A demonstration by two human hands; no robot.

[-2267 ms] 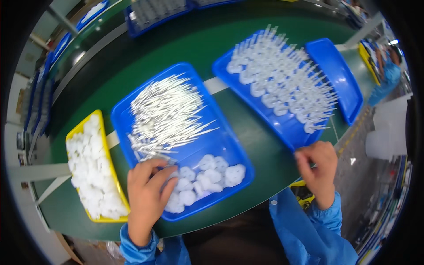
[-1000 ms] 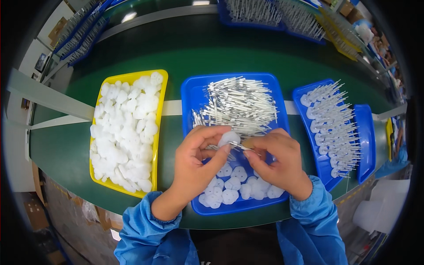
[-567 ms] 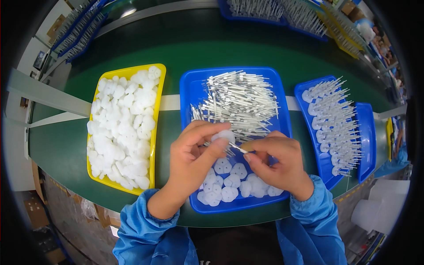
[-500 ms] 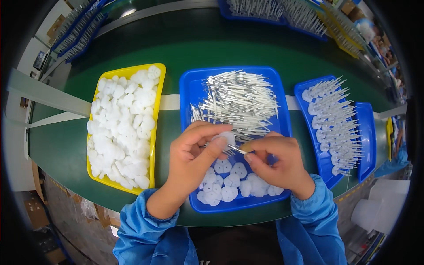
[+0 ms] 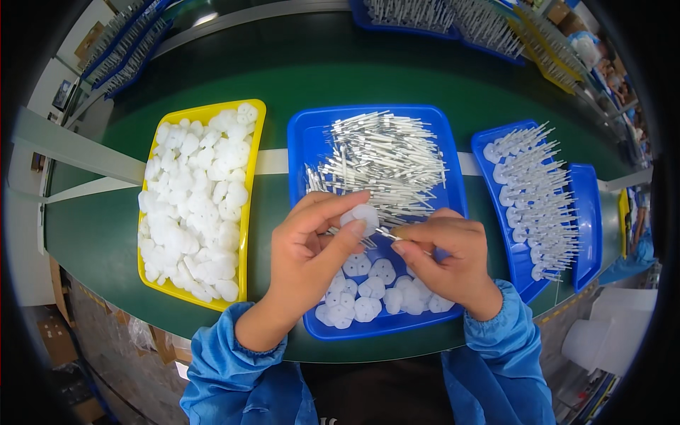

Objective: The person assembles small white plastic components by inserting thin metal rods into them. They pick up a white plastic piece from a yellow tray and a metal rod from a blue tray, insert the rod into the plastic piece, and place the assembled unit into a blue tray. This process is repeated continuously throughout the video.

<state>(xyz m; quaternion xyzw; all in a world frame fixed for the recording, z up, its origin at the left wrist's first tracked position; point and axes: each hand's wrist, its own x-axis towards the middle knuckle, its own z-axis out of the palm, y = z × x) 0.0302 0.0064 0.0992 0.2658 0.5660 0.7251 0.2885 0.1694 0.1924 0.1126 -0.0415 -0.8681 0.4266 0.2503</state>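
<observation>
My left hand (image 5: 312,241) pinches a white plastic disc (image 5: 360,218) between thumb and fingers, above the blue tray (image 5: 299,134). Thin rods poke out below its fingers; whether they sit in the disc or are held apart is hard to see. Just to the right, my right hand (image 5: 446,255) is closed on a thin white rod with a metal end (image 5: 384,234), which points at the disc's edge. Behind the hands lies a heap of white rods (image 5: 389,156) in the tray. Loose white discs (image 5: 368,287) lie in its near part, partly under the right hand.
A yellow tray (image 5: 256,156) heaped with white discs stands to the left. On the right, a blue tray (image 5: 489,142) holds rows of discs with rods in them, beside another blue tray (image 5: 586,212). More filled trays (image 5: 418,21) stand along the far side.
The disc in my left hand has turned to show more of its flat face. My right hand has shifted slightly right, and the rod's tip is farther from the disc's middle.
</observation>
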